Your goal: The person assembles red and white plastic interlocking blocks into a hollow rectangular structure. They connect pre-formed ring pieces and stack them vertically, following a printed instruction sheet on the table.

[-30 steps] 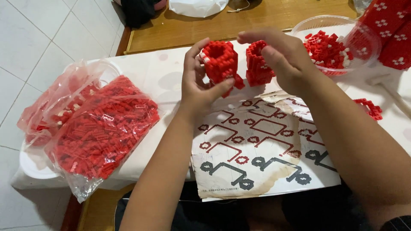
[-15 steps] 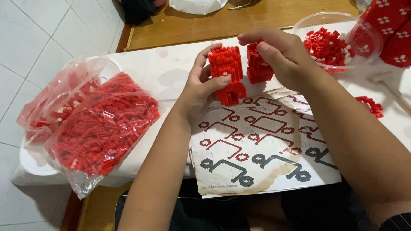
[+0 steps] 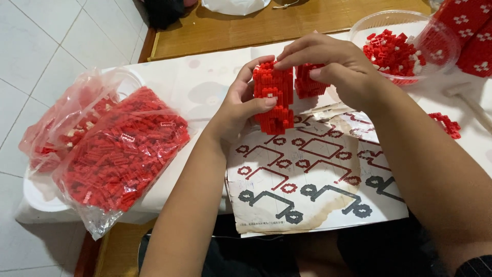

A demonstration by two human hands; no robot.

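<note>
We clamp the red brick assembly (image 3: 273, 97) upright in the left hand (image 3: 241, 110) above the instruction sheet (image 3: 312, 179), at 9 o'clock of the second red block (image 3: 309, 82), while right fingertips (image 3: 287, 59) pinch its top edge, pressing straight down for even seating.

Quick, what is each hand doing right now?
Left hand: closed around a tall red brick block.
Right hand: fingertips pinch the top of that block; a second red block sits under it.
</note>
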